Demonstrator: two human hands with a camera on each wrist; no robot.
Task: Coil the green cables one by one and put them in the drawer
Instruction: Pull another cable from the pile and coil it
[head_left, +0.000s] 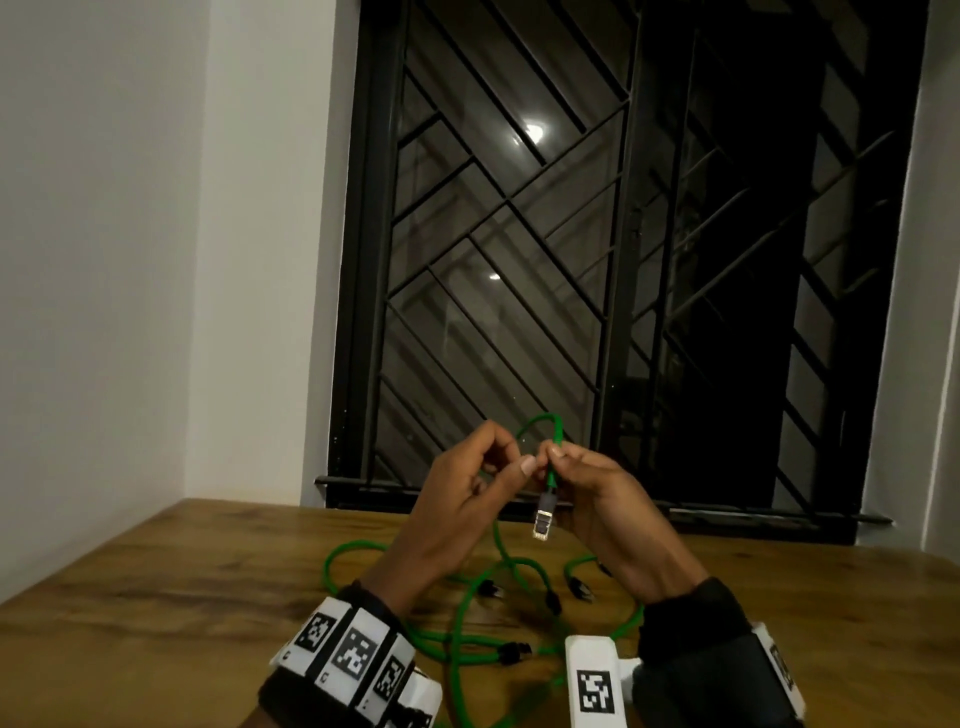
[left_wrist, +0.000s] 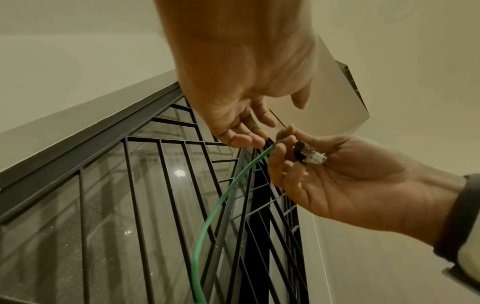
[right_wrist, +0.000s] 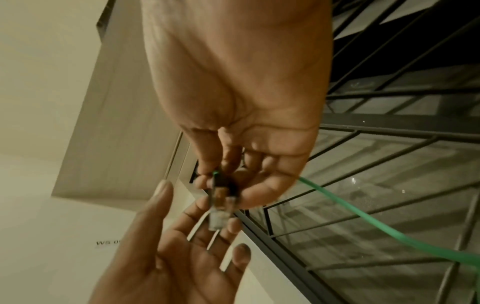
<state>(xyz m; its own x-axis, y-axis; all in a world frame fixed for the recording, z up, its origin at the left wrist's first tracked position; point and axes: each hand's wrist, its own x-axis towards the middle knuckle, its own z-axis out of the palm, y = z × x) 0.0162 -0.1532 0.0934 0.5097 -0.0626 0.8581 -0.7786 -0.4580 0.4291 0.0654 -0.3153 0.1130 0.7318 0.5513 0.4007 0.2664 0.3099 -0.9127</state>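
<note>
My right hand (head_left: 558, 457) is raised over the table and pinches one green cable (head_left: 555, 426) just behind its plug (head_left: 544, 512), which hangs down. The cable arches over the fingers and drops behind my left hand (head_left: 498, 457) to the table. In the left wrist view my left hand's fingertips (left_wrist: 255, 142) lie relaxed beside the cable (left_wrist: 215, 207), not wrapped round it, and the plug (left_wrist: 310, 156) lies against the right hand (left_wrist: 280, 148). The right wrist view has the plug (right_wrist: 219, 214) under the right hand's fingers (right_wrist: 202, 181), with the left palm (right_wrist: 182, 257) spread below. No drawer is visible.
Several more green cables (head_left: 467, 639) with dark plugs lie tangled on the wooden table (head_left: 156, 597) under my wrists. A barred dark window (head_left: 571, 234) stands behind the table, and white walls close in on the left and right.
</note>
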